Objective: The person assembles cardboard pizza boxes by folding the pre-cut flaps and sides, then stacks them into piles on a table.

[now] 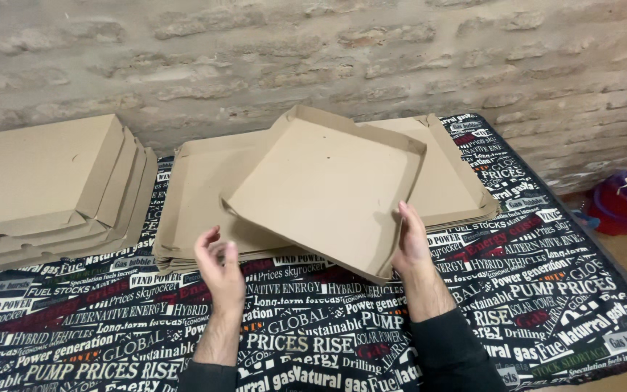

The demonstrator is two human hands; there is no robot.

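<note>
While the left hand hangs released at seven o'clock, a half-folded cardboard box is grasped at its four o'clock edge by the right hand.

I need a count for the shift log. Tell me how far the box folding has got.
Done: a stack of folded boxes sits at the table's left end. In hand: the right hand grips the edge of a half-formed box, its walls partly raised; the left hand hovers open just beside it. Left: a pile of flat blanks lies underneath, how many I cannot tell.
</note>
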